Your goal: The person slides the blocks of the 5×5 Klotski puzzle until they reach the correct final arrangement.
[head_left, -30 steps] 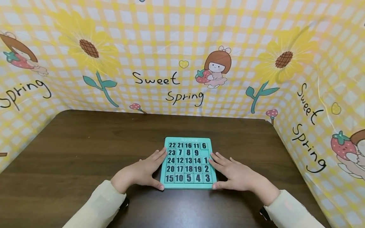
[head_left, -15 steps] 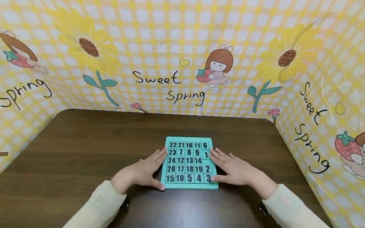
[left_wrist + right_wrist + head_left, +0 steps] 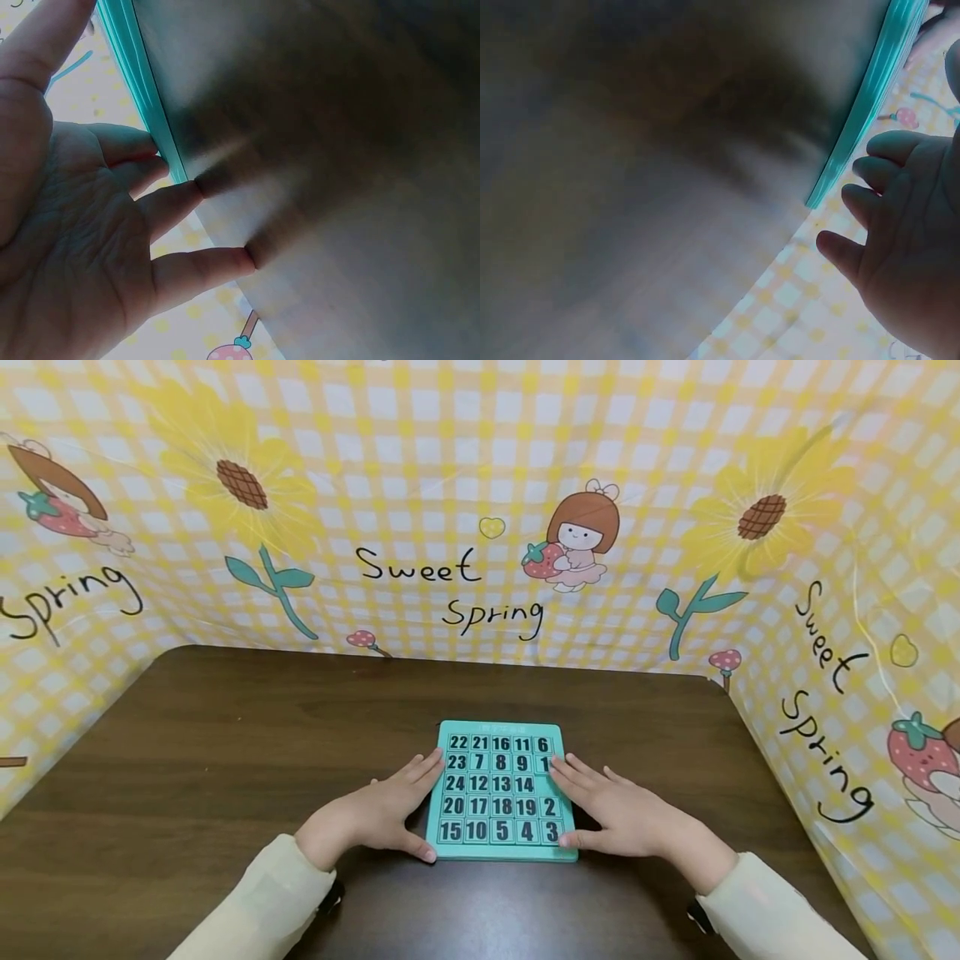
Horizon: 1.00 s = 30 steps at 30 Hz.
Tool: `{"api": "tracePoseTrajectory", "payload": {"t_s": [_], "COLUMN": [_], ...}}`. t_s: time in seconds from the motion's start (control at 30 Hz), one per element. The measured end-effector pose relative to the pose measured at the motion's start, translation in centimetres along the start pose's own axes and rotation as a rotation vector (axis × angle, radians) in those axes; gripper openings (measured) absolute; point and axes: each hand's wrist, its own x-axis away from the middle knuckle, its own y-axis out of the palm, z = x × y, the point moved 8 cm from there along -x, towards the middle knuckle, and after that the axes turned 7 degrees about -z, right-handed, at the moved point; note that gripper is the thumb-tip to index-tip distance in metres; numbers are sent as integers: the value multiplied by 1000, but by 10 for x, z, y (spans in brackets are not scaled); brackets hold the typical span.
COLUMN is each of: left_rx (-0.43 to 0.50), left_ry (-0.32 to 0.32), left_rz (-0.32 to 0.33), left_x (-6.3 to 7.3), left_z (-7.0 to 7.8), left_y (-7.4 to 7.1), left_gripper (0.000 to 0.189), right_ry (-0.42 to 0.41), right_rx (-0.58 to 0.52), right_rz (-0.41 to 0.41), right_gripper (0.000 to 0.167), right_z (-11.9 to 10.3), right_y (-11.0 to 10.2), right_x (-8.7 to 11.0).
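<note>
A turquoise number slide puzzle lies flat on the table, its black-numbered tiles set in a square grid. My left hand rests along its left edge with fingers extended, thumb at the lower left corner. On the other side, my right hand has its fingertips on the right column, touching and partly covering the tile marked 1. Its thumb lies by the tile marked 3. Below the 1 is a vacant slot, level with the tile marked 14. Both wrist views show only the puzzle's side.
The dark wooden table spreads around the puzzle. A yellow checked cloth with flowers and printed words rises behind it and along both sides.
The tile marked 1 has moved up one slot in the right column, leaving the vacant slot beneath it. The right fingertips moved up with it; the left hand stays in place.
</note>
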Motion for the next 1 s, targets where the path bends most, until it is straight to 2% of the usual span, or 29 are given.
{"api": "tracePoseTrajectory", "payload": {"t_s": [0.13, 0.4, 0.8, 1.0], "left_rx": [-4, -6, -6, 1], "left_ry": [-4, -14, -7, -7], "left_rz": [-1, -1, -7, -10], "left_x": [-1, -1, -3, -3], "left_z": [0, 0, 2, 1], "left_y": [-1, -3, 0, 0], "left_gripper": [121, 121, 121, 121], "right_ry": [-47, -74, -37, -44], "right_rx": [23, 13, 97, 138], "right_rz": [11, 18, 7, 5], "right_gripper": [90, 119, 127, 127], "right_z": [-9, -18, -11, -7], "right_y": [7, 16, 19, 18], "right_x": [13, 29, 21, 15]}}
